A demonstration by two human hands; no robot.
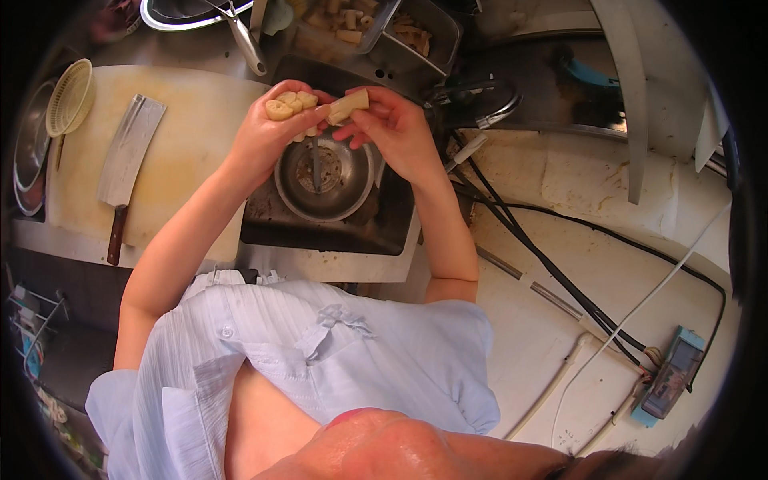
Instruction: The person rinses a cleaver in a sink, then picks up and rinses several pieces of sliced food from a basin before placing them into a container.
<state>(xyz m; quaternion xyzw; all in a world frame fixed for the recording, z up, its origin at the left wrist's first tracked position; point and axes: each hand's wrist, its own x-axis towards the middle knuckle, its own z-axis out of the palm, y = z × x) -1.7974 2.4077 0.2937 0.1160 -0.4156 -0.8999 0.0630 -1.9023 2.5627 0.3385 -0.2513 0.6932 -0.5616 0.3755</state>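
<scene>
Several pale, beige food pieces [291, 105] lie in my left hand [273, 123], at the far edge of the sink. My right hand [387, 117], just beside it, holds one cylindrical pale piece [350, 107] between thumb and fingers. The left thumb reaches the near end of that piece. Below both hands a round metal bowl [354, 204] stands in the dark sink [264, 225]. A thin stream of water or a narrow strip, I cannot tell which, runs down over the bowl from between the hands. What the pieces are is not clear.
At left a cleaver with a wooden handle [129, 156] lies on a worn cutting board [192, 132], near a plastic strainer basket [71, 99]. Beyond the sink are a metal container [453, 39] with pieces and a tray of similar pieces [350, 36]. A faucet [501, 114] and black cables [534, 246] are at right.
</scene>
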